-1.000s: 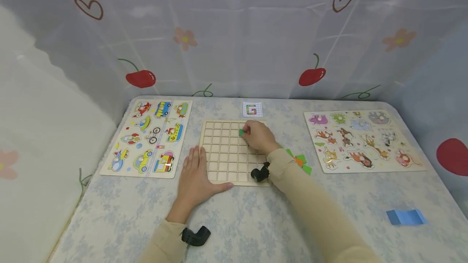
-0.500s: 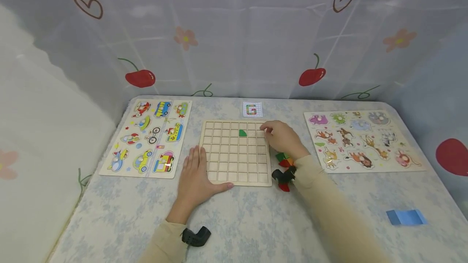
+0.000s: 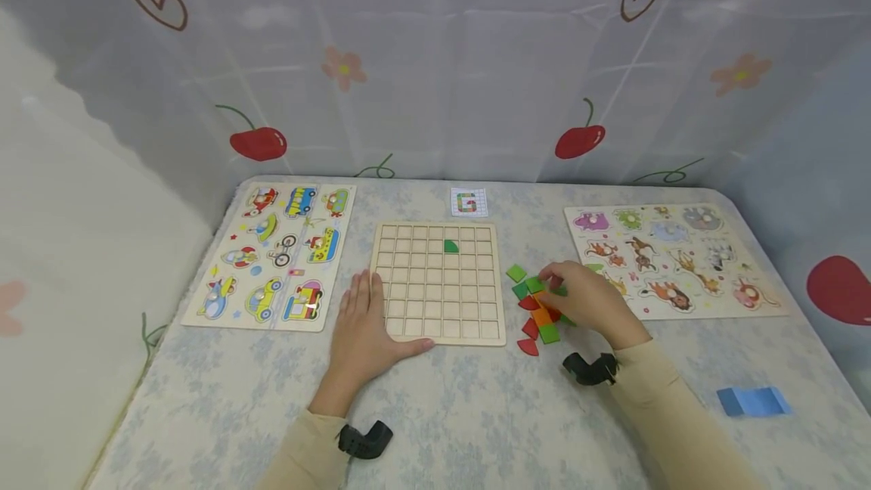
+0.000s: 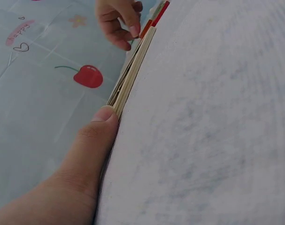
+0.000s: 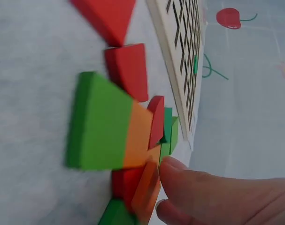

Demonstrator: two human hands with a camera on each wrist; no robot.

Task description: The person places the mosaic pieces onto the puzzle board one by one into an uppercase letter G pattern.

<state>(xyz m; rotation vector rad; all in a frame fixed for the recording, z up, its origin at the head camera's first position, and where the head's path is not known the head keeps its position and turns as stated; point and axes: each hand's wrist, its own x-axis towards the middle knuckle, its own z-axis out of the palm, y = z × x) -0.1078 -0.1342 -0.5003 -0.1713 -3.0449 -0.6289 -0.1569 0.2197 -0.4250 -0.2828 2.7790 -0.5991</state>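
My left hand (image 3: 364, 320) lies flat, fingers straight at the left side of the square pale-wood grid board (image 3: 435, 289), thumb out along its near edge, gripping nothing. My right hand (image 3: 588, 297) is over the loose heap of red, orange and green tiles (image 3: 541, 316) right of the board, fingers bent; can't tell if that grip has a tile. One dark-green quarter-round tile (image 3: 450, 247) sits in a board cell. Worktop (image 3: 490, 414) has pale blue-floral cloth, white cherry-print curtain (image 3: 449, 97) behind. Only head view shows the small white card with a coloured G (image 3: 469, 203); right wrist view adds tile thickness, left wrist view my thumb tip against the board's edge.
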